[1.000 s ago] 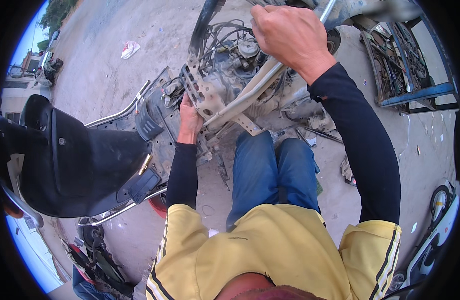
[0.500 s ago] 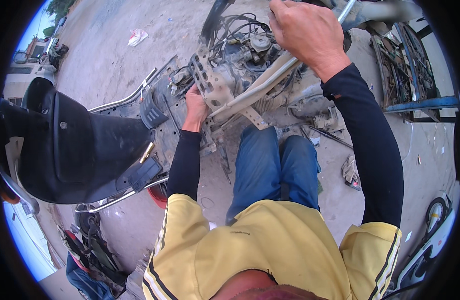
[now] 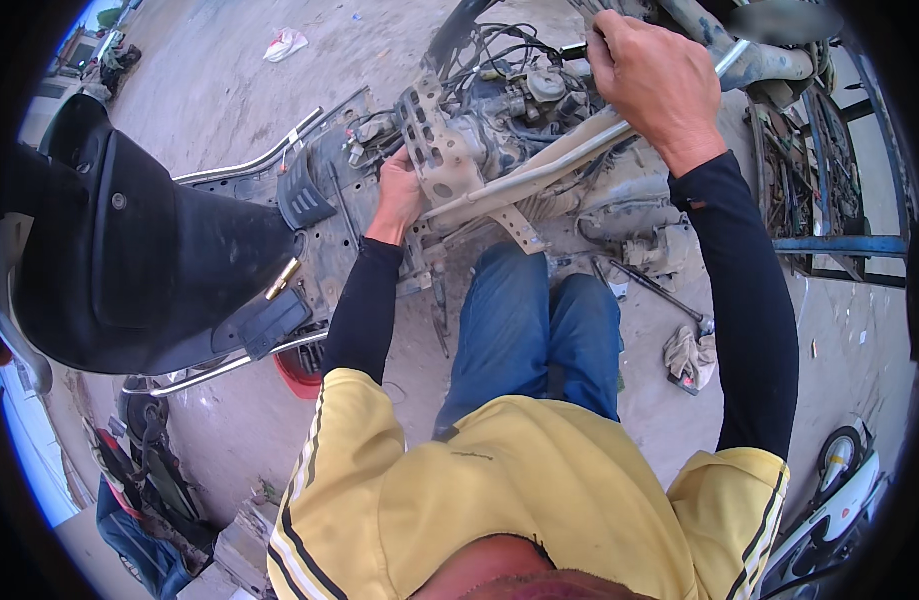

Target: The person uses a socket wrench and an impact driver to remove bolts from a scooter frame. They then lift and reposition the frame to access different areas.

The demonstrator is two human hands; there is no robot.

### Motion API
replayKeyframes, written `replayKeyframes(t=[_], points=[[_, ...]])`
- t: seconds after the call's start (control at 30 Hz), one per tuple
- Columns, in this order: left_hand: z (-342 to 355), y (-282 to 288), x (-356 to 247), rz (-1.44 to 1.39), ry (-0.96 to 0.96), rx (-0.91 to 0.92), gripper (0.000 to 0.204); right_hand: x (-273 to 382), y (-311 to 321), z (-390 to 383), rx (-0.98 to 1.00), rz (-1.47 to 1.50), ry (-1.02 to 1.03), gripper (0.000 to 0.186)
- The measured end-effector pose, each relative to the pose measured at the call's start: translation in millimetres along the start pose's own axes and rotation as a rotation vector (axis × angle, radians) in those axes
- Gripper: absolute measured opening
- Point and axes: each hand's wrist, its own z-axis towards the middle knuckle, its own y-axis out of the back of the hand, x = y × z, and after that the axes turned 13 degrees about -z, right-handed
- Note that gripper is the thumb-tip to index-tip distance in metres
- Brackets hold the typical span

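A stripped scooter's dusty frame and engine [image 3: 545, 100] lie across the far side of my knees. At the perforated metal bracket [image 3: 435, 135], my left hand [image 3: 400, 195] reaches in from the near side. Its fingertips are hidden behind the bracket, so their grip does not show. My right hand [image 3: 665, 85] is closed above the frame tube [image 3: 560, 165], knuckles up. A short black-and-silver piece [image 3: 574, 52] shows beside its fingertips; what the fingers wrap round is hidden. Loose black cables [image 3: 495, 45] run over the engine.
The black seat section [image 3: 160, 250] sits to the left, with a brass-coloured cylinder [image 3: 284, 279] near it. A red bowl [image 3: 300, 372] stands below the floorboard. A long tool [image 3: 660, 290] and a rag [image 3: 690, 355] lie right of my knees. A blue rack [image 3: 840, 245] stands at far right.
My right hand has shifted slightly right and down in the picture, and the black-and-silver piece by its fingertips now shows. My left hand stays at the bracket. The whole view has shifted a little.
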Motion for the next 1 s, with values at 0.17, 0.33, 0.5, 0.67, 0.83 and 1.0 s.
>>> replayKeyframes(t=[0.17,0.33,0.5,0.67,0.83,1.0], points=[[-7.3,-5.3,-10.2,0.274,-0.068,0.004,0.054,2.4,-6.1,1.2,0.009,-0.018,-0.005,0.017],[-1.2,-15.1,-25.2,0.851,-0.261,0.180,0.065,3.7,7.0,4.0,0.031,-0.012,-0.007,0.018],[-2.8,-8.1,-22.8,0.936,-0.259,0.142,0.056,7.2,8.1,5.1,0.070,-0.011,-0.018,0.018],[5.1,6.0,-7.7,0.766,-0.207,0.133,0.066,10.0,14.7,6.5,0.140,-0.024,-0.054,0.019],[6.6,18.7,2.8,0.482,-0.117,0.015,0.062,10.8,12.1,8.3,0.150,-0.045,-0.047,0.020],[9.4,11.4,8.6,0.307,-0.197,0.017,0.049,9.0,13.0,8.9,0.147,-0.056,-0.040,0.020]])
